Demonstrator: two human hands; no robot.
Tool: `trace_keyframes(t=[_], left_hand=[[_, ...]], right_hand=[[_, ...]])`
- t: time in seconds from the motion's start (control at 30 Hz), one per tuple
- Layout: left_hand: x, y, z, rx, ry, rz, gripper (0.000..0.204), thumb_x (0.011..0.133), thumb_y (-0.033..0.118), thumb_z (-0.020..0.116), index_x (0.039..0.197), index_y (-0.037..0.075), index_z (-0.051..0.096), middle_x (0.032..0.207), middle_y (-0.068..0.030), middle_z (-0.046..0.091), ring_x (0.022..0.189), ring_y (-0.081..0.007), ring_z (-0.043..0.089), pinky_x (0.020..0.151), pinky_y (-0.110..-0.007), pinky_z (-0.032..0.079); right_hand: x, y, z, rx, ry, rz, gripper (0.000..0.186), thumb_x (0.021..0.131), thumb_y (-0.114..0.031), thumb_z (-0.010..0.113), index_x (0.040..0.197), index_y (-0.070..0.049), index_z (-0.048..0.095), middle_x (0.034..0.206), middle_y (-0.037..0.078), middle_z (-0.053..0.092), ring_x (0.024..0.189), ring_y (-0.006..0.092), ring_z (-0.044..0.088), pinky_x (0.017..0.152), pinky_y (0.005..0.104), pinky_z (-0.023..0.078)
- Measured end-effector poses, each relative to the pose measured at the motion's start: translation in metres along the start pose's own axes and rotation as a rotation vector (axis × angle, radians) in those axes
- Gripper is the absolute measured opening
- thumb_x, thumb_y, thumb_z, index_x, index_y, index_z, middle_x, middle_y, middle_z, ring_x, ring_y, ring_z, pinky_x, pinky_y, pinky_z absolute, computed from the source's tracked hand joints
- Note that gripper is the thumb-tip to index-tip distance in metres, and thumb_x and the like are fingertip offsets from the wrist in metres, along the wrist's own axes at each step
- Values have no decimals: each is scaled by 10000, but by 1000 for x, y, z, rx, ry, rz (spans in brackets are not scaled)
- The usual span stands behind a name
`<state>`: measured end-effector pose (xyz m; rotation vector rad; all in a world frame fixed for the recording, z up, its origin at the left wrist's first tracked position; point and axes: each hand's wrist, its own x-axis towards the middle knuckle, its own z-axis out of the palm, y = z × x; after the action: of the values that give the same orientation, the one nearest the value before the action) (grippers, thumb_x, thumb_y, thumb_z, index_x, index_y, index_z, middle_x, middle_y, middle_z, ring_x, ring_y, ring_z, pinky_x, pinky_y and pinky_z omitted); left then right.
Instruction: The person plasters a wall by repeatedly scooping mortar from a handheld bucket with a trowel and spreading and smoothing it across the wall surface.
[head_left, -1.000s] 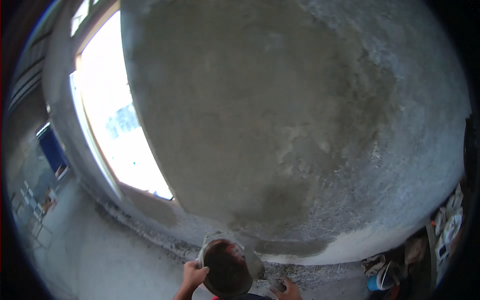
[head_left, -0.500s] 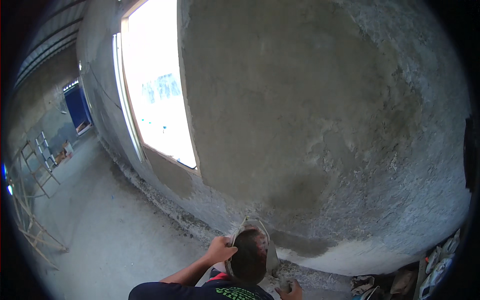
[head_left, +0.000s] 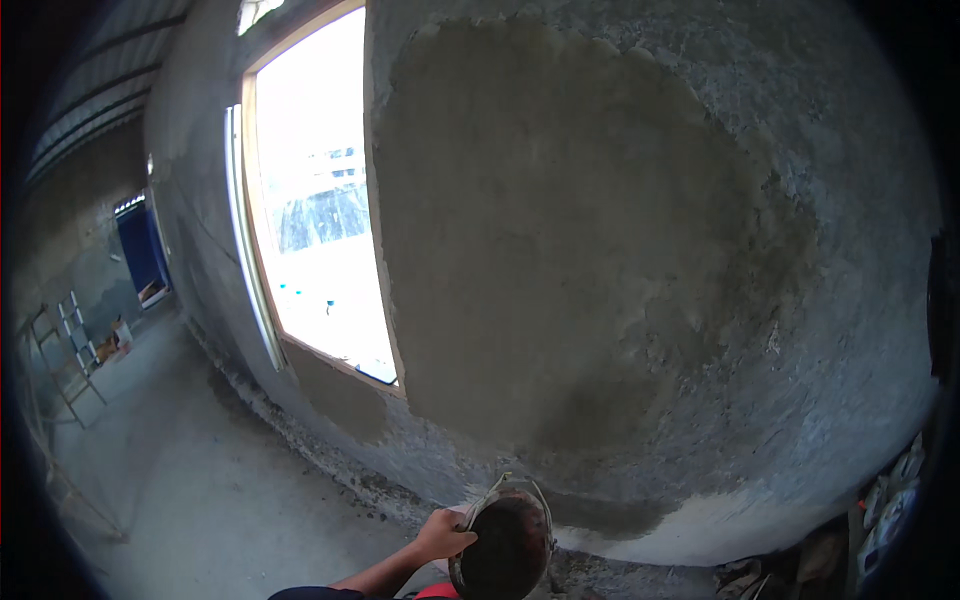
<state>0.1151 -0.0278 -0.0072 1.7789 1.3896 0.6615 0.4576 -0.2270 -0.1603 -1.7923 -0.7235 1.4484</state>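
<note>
My left hand (head_left: 443, 535) grips the left rim of a bucket (head_left: 505, 545), fingers outside and thumb over the edge. The bucket has a pale rim, a dark inside and a thin wire handle (head_left: 503, 481) that stands up toward the wall. Its lower part is cut off by the picture's bottom edge, and what it holds is too dark to make out. My right hand is out of the picture. In front rises a rough wall with a large, darker patch of plaster (head_left: 540, 240).
Left of the plaster is a bright window opening (head_left: 315, 220). Rubble (head_left: 365, 485) lines the wall's foot beside the concrete floor (head_left: 240, 500). A wooden frame (head_left: 65, 375) and a blue door (head_left: 143, 247) stand far left. Bags (head_left: 885, 520) lie at lower right.
The view has tilted up, so the wall and bucket sit lower in the picture. My right hand, seen earlier beside the bucket, has left the view. My left hand keeps the rim.
</note>
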Motion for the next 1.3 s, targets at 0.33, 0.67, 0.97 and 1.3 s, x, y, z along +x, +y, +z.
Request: trace_keyframes(t=[0.33,0.67,0.97,1.3], left_hand=[[-28,-61,-103,-76,-11,42,241,727,149,697,904,-9,739,639,-61,654,608,-115,640,606,-308,534],[-69,-138,-205,-42,29,225,443,679,109,664,1108,12,720,793,-124,724,730,-146,704,727,-315,567],[-108,-162,-222,37,272,318,392,713,141,664,1076,-7,670,944,-184,692,872,-285,679,803,-396,541],[-106,-164,-211,-73,137,230,121,676,80,642,705,-33,611,543,-121,518,499,-167,532,513,-348,460]], right_hand=[[-48,-60,131,-124,34,-205,477,912,-209,683,1345,-14,637,1365,249,618,1292,357,563,1079,426,446],[-27,-56,261,-602,-158,-422,657,820,-532,777,1225,-34,640,1129,219,719,1070,398,691,947,452,530],[-51,-167,281,-984,37,-640,448,837,-391,749,1156,-86,672,950,249,719,906,474,677,791,535,545],[-46,-220,321,-1168,-201,-455,290,855,-355,738,965,-87,763,891,213,725,885,434,697,799,506,556]])
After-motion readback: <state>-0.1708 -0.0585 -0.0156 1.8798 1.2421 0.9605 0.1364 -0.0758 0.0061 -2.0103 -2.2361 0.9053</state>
